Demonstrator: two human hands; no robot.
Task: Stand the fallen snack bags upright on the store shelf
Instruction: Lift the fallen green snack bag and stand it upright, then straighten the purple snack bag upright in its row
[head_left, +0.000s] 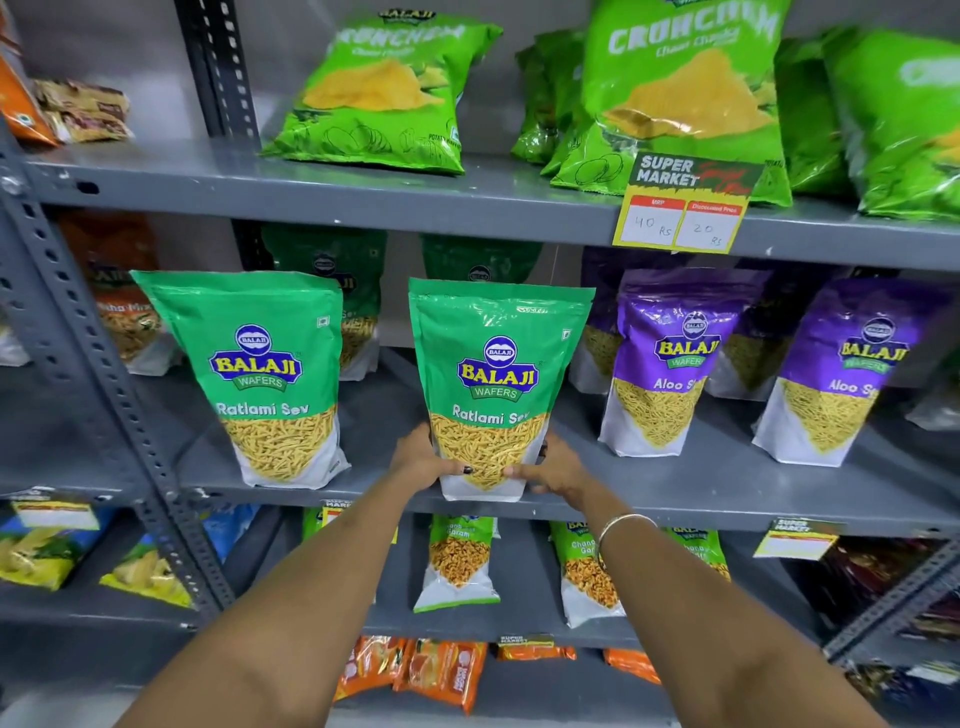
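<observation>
A green Ratlami Sev bag (496, 374) stands upright at the front edge of the middle grey shelf (675, 493). My left hand (423, 460) grips its lower left side and my right hand (553, 467) grips its lower right side, thumbs across the front. A second green Ratlami Sev bag (265, 374) stands upright to its left, apart from it. Two purple Aloo Sev bags (665, 364) (841, 374) stand upright to the right. More green bags stand behind, partly hidden.
The upper shelf holds green Crunchem chip bags (384, 88) leaning back and a yellow price tag (685, 208) on its lip. Lower shelves carry small green bags (457, 561) and orange packets (441, 670). A perforated grey upright (104, 374) stands at the left.
</observation>
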